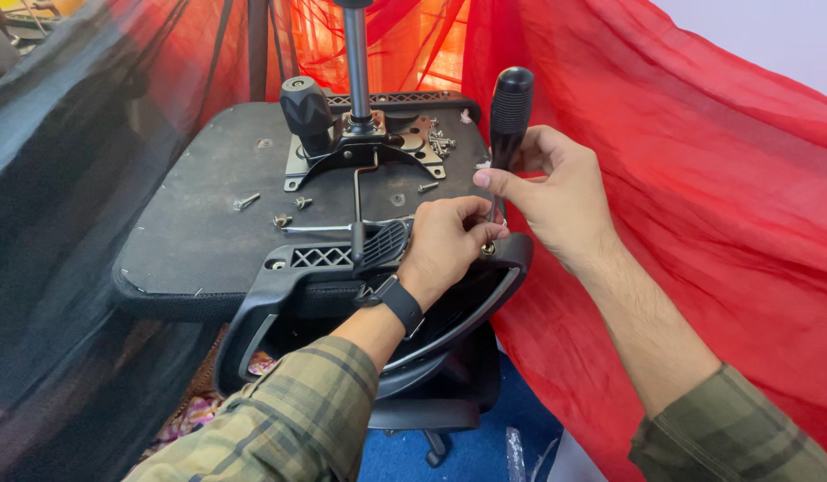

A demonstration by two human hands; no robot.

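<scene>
An upturned office chair seat (208,223) lies before me, its black underside up with a metal tilt mechanism (360,147) and gas column (357,62). My right hand (556,192) grips a black-handled screwdriver (510,112), held upright with its tip down at a screw (487,250) in the black plastic backrest bracket (289,277). My left hand (445,245), with a dark watch on its wrist, rests on that bracket and pinches near the screw, right beside the screwdriver tip.
Loose screws (246,202) and washers (282,220) lie on the seat underside, along with a long hex key (324,228). Red fabric (681,178) hangs at the right and behind, dark mesh (66,223) at the left. Blue floor (467,446) shows below.
</scene>
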